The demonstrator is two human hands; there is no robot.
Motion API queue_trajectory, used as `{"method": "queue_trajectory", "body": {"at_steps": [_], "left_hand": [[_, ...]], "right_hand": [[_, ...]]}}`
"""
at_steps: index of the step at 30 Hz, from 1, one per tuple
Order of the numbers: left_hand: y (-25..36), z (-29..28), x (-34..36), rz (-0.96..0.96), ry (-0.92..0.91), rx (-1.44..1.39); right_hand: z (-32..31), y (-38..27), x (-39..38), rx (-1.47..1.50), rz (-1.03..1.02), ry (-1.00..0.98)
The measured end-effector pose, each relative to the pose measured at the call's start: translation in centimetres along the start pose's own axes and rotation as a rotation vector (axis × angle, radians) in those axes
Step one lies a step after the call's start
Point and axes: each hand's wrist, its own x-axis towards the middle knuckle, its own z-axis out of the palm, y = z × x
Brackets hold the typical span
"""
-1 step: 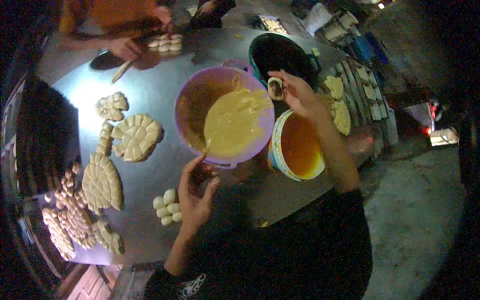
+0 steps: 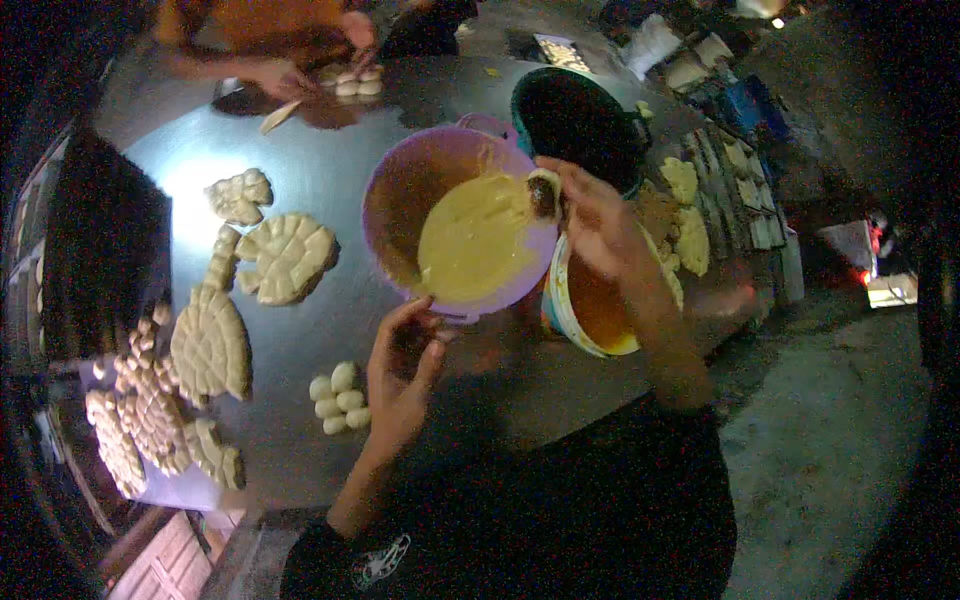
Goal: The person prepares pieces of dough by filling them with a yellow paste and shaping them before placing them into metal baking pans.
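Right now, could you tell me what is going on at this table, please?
A person tips a purple bowl of yellow batter, the left hand at its near rim and the right hand at its far side, fingers on a small dark object. A white bucket with orange liquid stands beside it. Shaped dough pieces lie on the metal table. Across it, another person's hands work near small dough balls.

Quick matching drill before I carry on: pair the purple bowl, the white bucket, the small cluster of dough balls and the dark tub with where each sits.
1 purple bowl
2 white bucket
3 dough balls
4 dark tub

A beside the left hand
B behind the right hand
C tilted, holding yellow batter
D under the right forearm

Pairs: 1-C, 2-D, 3-A, 4-B
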Motion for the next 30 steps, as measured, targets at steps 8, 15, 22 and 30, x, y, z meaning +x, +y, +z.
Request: {"method": "queue_trajectory", "body": {"at_steps": [8,15,22,30], "left_hand": [[4.4,3.7,-6.0,-0.285,-0.056,-0.536],[5.7,6.1,-11.5,-0.198,-0.114,-0.639],[6.3,8.7,-14.8,0.067,-0.190,-0.109],[5.7,8.8,-18.5,-0.053,0.209,-0.006]], "right_hand": [[11.8,4.5,-15.2,-0.007,-0.258,-0.004],[10.1,1.1,-21.7,-0.677,-0.579,-0.232],[10.9,1.0,-25.7,-0.854,-0.884,-0.173],[12.7,3.0,-28.5,-1.181,-1.008,-0.361]]}}
